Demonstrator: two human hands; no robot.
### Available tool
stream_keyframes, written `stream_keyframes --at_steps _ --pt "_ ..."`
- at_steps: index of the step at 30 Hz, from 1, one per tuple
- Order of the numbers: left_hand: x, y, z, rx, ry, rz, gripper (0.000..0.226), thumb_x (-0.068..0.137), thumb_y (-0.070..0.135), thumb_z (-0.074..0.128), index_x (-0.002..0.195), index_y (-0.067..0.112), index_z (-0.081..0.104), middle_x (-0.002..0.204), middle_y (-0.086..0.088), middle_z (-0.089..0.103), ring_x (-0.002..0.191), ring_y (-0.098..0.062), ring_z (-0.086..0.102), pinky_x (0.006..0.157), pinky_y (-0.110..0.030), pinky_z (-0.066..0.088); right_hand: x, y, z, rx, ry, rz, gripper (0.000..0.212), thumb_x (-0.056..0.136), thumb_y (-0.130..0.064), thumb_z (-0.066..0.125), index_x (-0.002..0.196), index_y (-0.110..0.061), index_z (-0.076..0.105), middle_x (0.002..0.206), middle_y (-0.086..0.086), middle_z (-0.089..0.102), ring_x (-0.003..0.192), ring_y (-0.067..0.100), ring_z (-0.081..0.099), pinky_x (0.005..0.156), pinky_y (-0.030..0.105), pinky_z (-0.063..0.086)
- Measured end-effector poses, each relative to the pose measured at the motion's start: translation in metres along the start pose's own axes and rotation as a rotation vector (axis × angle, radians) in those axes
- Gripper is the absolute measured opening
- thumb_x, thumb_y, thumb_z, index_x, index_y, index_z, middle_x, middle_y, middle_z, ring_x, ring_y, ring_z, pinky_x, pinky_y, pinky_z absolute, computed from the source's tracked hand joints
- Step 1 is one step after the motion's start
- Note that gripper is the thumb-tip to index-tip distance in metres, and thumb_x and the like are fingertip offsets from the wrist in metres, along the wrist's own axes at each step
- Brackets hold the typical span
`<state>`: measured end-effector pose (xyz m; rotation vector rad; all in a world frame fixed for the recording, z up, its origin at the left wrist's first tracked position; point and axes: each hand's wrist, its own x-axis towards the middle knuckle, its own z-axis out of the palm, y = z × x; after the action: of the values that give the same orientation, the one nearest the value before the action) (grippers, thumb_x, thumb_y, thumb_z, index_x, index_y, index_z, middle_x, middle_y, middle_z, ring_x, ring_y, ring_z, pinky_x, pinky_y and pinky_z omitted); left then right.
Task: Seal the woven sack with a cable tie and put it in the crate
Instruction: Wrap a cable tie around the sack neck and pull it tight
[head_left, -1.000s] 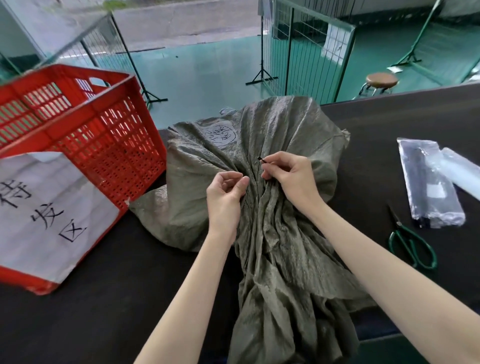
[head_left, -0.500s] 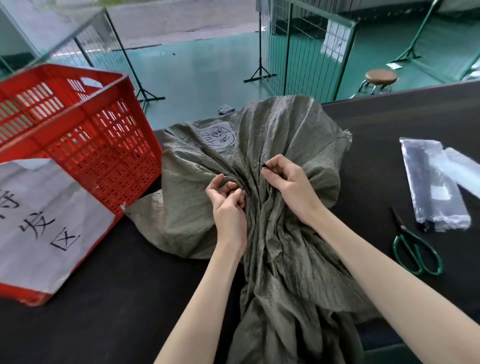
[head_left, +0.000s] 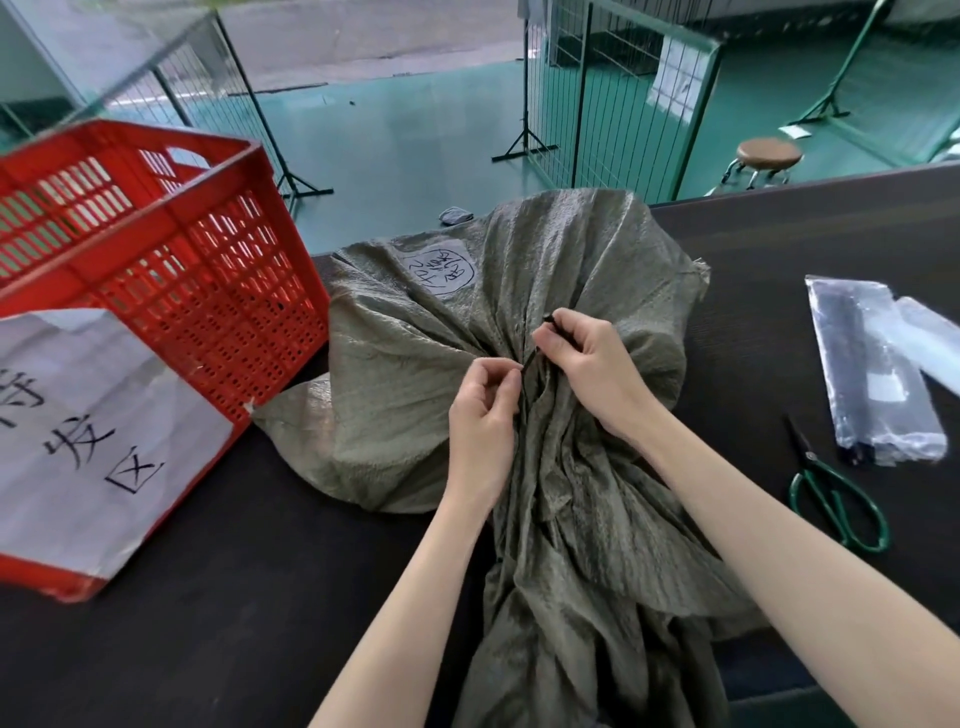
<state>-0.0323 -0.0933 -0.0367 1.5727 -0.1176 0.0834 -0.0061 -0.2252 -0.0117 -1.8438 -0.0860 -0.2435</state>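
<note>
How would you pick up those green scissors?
Probably by the two green loop handles, coming from above on the near side. The scissors lie flat on the black table, closed, with the dark blades pointing away, so the loops are nearest and safest to hook.

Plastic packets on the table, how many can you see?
2: both at the table's right edge, above the scissors. One dark-filled packet; one paler packet beside it, cut off by the frame. More may lie out of view.

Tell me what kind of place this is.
Probably a warehouse or workshop packing station: a green painted floor with wire-mesh partitions, and a red crate on the black worktable.
</note>
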Motion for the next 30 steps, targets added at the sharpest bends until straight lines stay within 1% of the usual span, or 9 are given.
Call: stream_keyframes --at_steps 2,8,13,14,16,18,21,24,30 --pt "-0.003 -0.005 -0.006 0.08 -0.048 0.007 0.012 0.097 0.012 0.053 0.086 0.013 0.059 0.077 0.0 0.061 0.068 -0.007 0.048 0.067 -0.028 0.041 0.0 0.0 0.001 0.079 0.039 0.029 0.032 0.088 -0.023 0.054 0.068 -0.001 0.044 0.066 0.005 0.04 0.065 0.015 0.035 0.063 0.036 0.03" --pt "-0.003 -0.01 -0.007 0.135 -0.068 0.011 0.016 0.092 0.019 0.056 0.077 0.022 0.059 0.067 -0.001 0.056 0.063 -0.011 0.044 0.061 -0.031 0.037 0.002 -0.008 -0.001 0.287 0.128 0.083 0.029 0.093 -0.007 0.05 0.066 -0.016 0.047 0.06 -0.005 0.04 0.053 0.0 0.033 0.056 0.019 0.028" --pt "-0.002 -0.005 -0.005 -0.046 -0.016 -0.078 0.023 0.096 0.005 0.052 0.076 0.014 0.059 0.065 0.004 0.053 0.056 -0.002 0.043 0.058 -0.016 0.038 0.002 -0.004 0.0 0.208 0.027 0.077 0.022 0.093 -0.03 0.046 0.079 -0.022 0.062 0.074 0.005 0.051 0.068 0.014 0.043 0.066 0.026 0.034" --pt "-0.002 -0.006 -0.006 -0.071 -0.011 -0.084 0.024 0.097 0.005 0.051 0.076 0.014 0.058 0.066 0.003 0.052 0.056 -0.002 0.043 0.059 -0.017 0.037 0.002 -0.003 0.0 0.194 0.011 0.078 0.024 0.095 -0.03 0.043 0.088 -0.025 0.066 0.077 0.003 0.055 0.071 0.014 0.046 0.07 0.025 0.035" --pt "-0.003 -0.007 -0.006 -0.102 -0.007 -0.091 0.025 0.097 0.006 0.05 0.075 0.014 0.058 0.066 0.002 0.052 0.057 -0.003 0.043 0.06 -0.018 0.037 -0.002 -0.004 -0.001 0.177 0.001 0.069 0.027 0.1 -0.02 0.039 0.107 -0.021 0.066 0.072 -0.019 0.062 0.07 -0.004 0.051 0.073 0.014 0.037" --pt "-0.004 -0.007 -0.007 -0.121 -0.019 -0.096 0.025 0.098 0.007 0.049 0.075 0.014 0.056 0.066 0.004 0.052 0.058 -0.004 0.042 0.06 -0.019 0.036 -0.005 -0.006 0.0 0.171 0.03 0.048 0.029 0.1 -0.01 0.037 0.116 -0.008 0.061 0.058 -0.026 0.059 0.06 -0.009 0.051 0.065 0.008 0.037" --pt "-0.003 -0.009 -0.01 -0.147 -0.06 -0.097 0.026 0.098 0.01 0.048 0.073 0.013 0.054 0.063 0.005 0.049 0.058 -0.006 0.041 0.061 -0.02 0.034 -0.01 -0.007 0.005 0.198 0.137 -0.01 0.025 0.097 -0.008 0.044 0.108 -0.014 0.066 0.054 -0.014 0.048 0.056 0.001 0.04 0.06 0.015 0.033" --pt "-0.002 -0.011 -0.013 -0.182 -0.082 -0.093 0.025 0.093 0.02 0.052 0.069 0.014 0.053 0.059 0.004 0.047 0.057 -0.007 0.04 0.061 -0.023 0.033 -0.014 -0.007 0.007 0.225 0.184 -0.038 0.019 0.094 -0.007 0.051 0.104 -0.012 0.066 0.06 0.001 0.052 0.058 0.004 0.047 0.066 0.015 0.039" --pt "-0.001 -0.011 -0.015 -0.226 -0.085 -0.109 0.029 0.089 0.026 0.054 0.06 0.021 0.051 0.057 0.003 0.046 0.057 -0.01 0.039 0.063 -0.028 0.032 -0.014 -0.006 0.006 0.242 0.172 -0.032 0.014 0.09 -0.004 0.057 0.086 -0.016 0.05 0.062 0.007 0.06 0.058 0.014 0.054 0.068 0.023 0.045"
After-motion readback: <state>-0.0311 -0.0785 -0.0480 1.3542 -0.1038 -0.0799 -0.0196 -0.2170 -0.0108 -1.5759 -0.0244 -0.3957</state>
